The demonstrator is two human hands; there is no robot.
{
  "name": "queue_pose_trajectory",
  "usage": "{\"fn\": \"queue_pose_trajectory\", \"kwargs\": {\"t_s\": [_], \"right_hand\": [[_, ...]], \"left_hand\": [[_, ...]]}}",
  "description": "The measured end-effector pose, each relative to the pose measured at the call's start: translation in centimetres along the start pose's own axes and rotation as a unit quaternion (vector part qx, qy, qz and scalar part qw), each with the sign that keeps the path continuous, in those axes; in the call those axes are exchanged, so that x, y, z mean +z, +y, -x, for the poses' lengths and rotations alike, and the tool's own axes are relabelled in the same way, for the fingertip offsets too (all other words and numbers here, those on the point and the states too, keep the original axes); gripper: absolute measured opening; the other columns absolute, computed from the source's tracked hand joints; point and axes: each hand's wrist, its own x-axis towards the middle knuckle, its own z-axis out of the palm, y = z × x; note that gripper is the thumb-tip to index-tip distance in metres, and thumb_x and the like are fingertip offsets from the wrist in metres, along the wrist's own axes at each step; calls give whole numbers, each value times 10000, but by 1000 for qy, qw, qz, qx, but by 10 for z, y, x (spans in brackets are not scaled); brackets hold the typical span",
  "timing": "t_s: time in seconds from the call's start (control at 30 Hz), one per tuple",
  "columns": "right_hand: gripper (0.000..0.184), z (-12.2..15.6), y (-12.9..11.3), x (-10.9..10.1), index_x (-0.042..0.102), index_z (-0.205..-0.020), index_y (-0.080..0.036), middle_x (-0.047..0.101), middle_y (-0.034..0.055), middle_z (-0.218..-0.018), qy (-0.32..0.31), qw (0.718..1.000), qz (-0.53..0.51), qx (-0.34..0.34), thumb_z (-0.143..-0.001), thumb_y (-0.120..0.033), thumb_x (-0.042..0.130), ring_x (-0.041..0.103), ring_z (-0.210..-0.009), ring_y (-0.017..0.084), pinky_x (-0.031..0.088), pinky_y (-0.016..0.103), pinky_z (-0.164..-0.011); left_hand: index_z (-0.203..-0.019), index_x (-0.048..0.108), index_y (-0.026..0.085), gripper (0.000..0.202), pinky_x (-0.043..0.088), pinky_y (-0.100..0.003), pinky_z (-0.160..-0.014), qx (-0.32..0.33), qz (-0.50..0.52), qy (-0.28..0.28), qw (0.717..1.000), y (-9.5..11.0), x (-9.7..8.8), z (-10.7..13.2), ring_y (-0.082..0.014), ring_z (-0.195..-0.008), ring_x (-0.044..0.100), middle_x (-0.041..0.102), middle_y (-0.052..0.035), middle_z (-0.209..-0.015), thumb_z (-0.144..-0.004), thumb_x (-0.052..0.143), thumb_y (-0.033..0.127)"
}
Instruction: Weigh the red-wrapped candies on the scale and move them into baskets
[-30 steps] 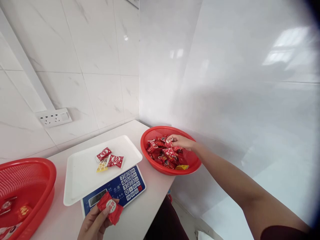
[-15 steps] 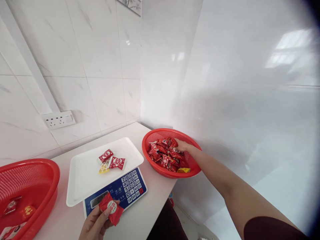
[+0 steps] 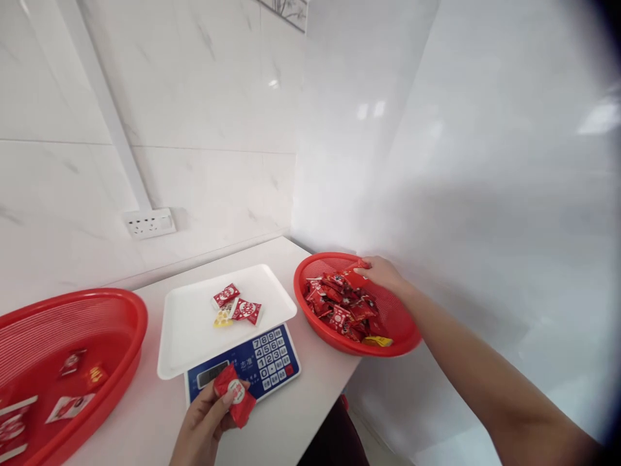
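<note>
My left hand (image 3: 204, 427) is closed on a red candy packet (image 3: 235, 402), held just in front of the blue scale's keypad (image 3: 268, 360). My right hand (image 3: 383, 272) reaches into the round red basket (image 3: 402, 336) on the right, which is full of red candy packets (image 3: 339, 304), and pinches one red packet (image 3: 354, 277) lifted above the pile. The scale's white tray (image 3: 194, 323) carries three packets: two red and white ones (image 3: 246, 310) and a yellow one (image 3: 223, 317).
A larger red basket (image 3: 121, 323) stands at the left with several packets (image 3: 70, 362) in it. The white counter ends at a tiled wall with a socket strip (image 3: 148, 222) behind and a glossy white wall on the right. The counter's front edge runs near my body.
My right hand dug into the candy pile and now lifts a red packet at the basket's back. The view has shifted right. My left hand keeps its packet.
</note>
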Motion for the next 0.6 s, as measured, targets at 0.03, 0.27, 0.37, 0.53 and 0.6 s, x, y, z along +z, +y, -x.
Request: {"fn": "queue_pose_trajectory", "kwargs": {"t_s": [0.03, 0.27, 0.37, 0.53, 0.6], "right_hand": [[166, 1, -10, 2, 669, -749, -158, 634, 17, -689, 3, 1000, 5, -10, -774, -299, 586, 564, -703, 170, 412, 265, -672], [154, 18, -100, 39, 671, -821, -199, 585, 53, -922, 38, 985, -72, -156, -777, -300, 564, 560, -839, 184, 437, 274, -778], [177, 25, -134, 70, 676, -888, -204, 577, 60, -936, 23, 972, -100, -212, -811, -257, 525, 568, -838, 182, 457, 290, -766], [311, 36, -162, 108, 636, -1080, -237, 561, 62, -1090, -44, 962, -94, -251, -789, -184, 542, 575, -927, 189, 470, 314, -808], [314, 45, -164, 106, 629, -1098, -248, 560, 57, -1132, -73, 956, -79, -272, -805, -200, 523, 568, -977, 202, 465, 332, -829]], "left_hand": [[-851, 697, 162, 408, 497, -260, -599, 5, -4, -7, 1000, 1, 1, 2, -188, -735, 605, 685, -61, -848, -571, 780, 448], [-862, 652, 162, 371, 452, -248, -574, 13, -1, -40, 999, 2, 8, 8, -161, -683, 588, 665, -54, -815, -626, 748, 432], [-840, 647, 159, 363, 437, -240, -557, 19, 1, -36, 999, 3, 10, 10, -152, -660, 581, 664, -52, -810, -624, 748, 433], [-788, 642, 153, 379, 416, -230, -539, 28, -1, -34, 999, 4, 11, 10, -134, -620, 554, 656, -50, -775, -597, 755, 461], [-782, 633, 151, 394, 418, -231, -541, 24, -7, -39, 999, 4, 10, 10, -140, -631, 559, 657, -56, -783, -589, 756, 471]]}}
